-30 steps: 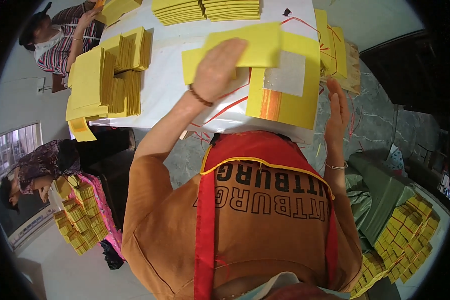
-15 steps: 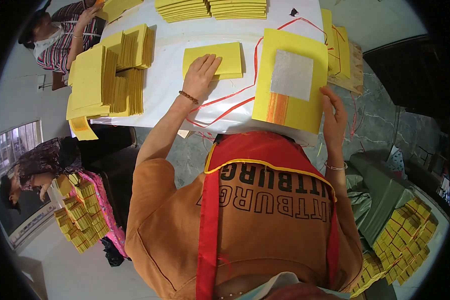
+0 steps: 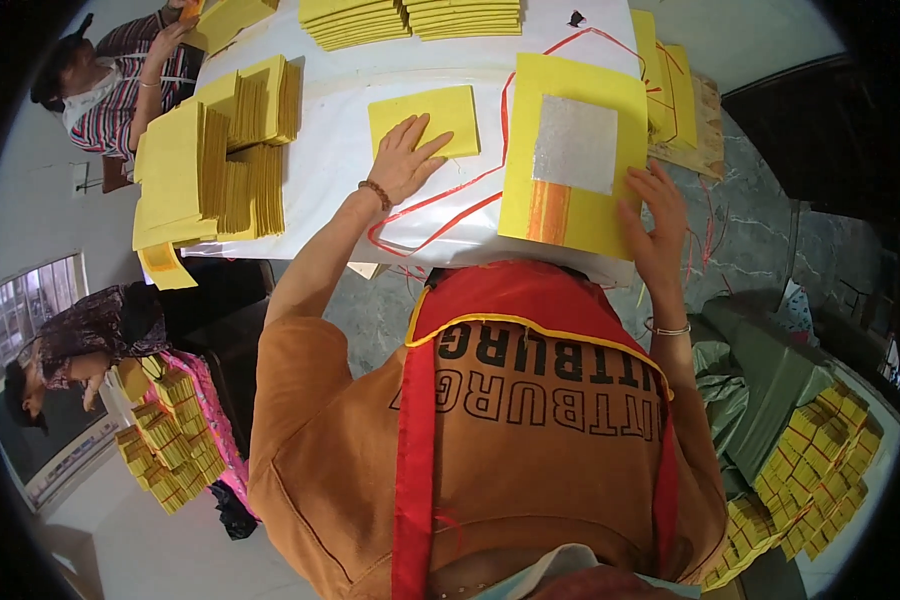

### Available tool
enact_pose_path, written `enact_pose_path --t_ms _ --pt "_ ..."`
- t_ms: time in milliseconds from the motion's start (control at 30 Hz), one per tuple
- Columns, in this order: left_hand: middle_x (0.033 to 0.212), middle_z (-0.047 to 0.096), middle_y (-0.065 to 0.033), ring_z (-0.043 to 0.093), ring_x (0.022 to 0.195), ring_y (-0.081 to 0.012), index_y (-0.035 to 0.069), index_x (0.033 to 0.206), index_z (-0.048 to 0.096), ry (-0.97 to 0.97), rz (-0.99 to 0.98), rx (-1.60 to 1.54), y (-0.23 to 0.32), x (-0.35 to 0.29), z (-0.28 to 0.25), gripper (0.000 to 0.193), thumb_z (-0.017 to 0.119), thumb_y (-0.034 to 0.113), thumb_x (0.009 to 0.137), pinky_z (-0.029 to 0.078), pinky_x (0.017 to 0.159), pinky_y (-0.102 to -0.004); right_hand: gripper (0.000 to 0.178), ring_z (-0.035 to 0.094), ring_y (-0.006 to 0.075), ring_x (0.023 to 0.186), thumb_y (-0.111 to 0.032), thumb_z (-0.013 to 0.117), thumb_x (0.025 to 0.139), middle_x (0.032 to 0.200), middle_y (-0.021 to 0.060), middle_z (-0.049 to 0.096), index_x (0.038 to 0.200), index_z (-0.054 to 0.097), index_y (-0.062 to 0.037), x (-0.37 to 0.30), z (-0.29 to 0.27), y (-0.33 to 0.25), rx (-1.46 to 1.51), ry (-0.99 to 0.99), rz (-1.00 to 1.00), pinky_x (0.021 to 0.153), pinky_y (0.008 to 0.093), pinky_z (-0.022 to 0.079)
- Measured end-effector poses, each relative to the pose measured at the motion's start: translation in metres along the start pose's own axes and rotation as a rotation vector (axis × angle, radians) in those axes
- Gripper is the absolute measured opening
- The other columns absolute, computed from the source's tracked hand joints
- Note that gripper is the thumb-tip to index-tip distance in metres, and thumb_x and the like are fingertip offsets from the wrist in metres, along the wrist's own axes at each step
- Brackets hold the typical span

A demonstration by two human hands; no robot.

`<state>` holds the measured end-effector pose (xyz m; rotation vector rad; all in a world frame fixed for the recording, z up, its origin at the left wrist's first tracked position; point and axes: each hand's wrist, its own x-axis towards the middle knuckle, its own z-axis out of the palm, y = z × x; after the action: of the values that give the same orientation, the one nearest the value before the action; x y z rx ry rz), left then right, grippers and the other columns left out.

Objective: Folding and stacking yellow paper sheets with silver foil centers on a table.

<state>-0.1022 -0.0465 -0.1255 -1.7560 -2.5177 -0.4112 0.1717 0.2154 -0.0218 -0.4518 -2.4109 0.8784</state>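
My left hand [image 3: 408, 160] lies with its fingers spread on the lower left part of a folded yellow paper [image 3: 435, 108], which rests flat on the white-covered table. To its right is a larger yellow paper sheet [image 3: 523, 130] bearing a silver square [image 3: 576, 143] and an orange strip [image 3: 549, 212]. At that sheet's right edge, my right hand [image 3: 658, 215] has its fingers extended, the tips against the edge. Whether other sheets lie beneath the large one cannot be made out. A red plastic string [image 3: 450, 230] runs loosely between the two papers and along the table's near side.
Stacks of folded yellow paper [image 3: 170, 165] stand at the table's left, with more [image 3: 460, 18] at the far side. Tied yellow bundles [image 3: 678, 100] sit beyond the right edge. A co-worker in a striped top [image 3: 110, 105] handles papers at far left; another person [image 3: 100, 335] is below.
My left fingers have spread wider over the folded paper, which now lies flatter. My right hand has moved left and in against the large sheet's edge. The view has shifted slightly.
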Motion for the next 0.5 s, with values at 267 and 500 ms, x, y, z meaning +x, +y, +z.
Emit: enact_pose_path --t_ms 267,500 --pt "0.108 0.06 -0.0143 0.056 0.096 -0.0305 0.007 0.104 0.064 0.309 -0.091 -0.251 0.065 0.041 -0.068 0.022 0.058 0.01 0.083 0.044 0.082 -0.0402 0.027 0.039 0.0255 0.127 -0.022 0.068 0.077 0.123 0.0013 0.055 0.103 0.064 -0.0144 -0.006 0.007 0.007 -0.113 -0.124 -0.101 0.1 0.0423 0.028" --pt "0.112 0.054 -0.0086 0.05 0.099 -0.0252 0.01 0.117 0.056 0.001 0.401 -0.21 0.141 0.038 -0.09 0.048 0.066 0.034 0.077 0.038 0.082 -0.0375 0.026 0.039 0.0278 0.127 -0.02 0.068 0.077 0.122 0.0031 0.055 0.102 0.065 -0.0137 -0.004 0.006 0.008 -0.092 -0.144 -0.071 0.101 0.0424 0.029"
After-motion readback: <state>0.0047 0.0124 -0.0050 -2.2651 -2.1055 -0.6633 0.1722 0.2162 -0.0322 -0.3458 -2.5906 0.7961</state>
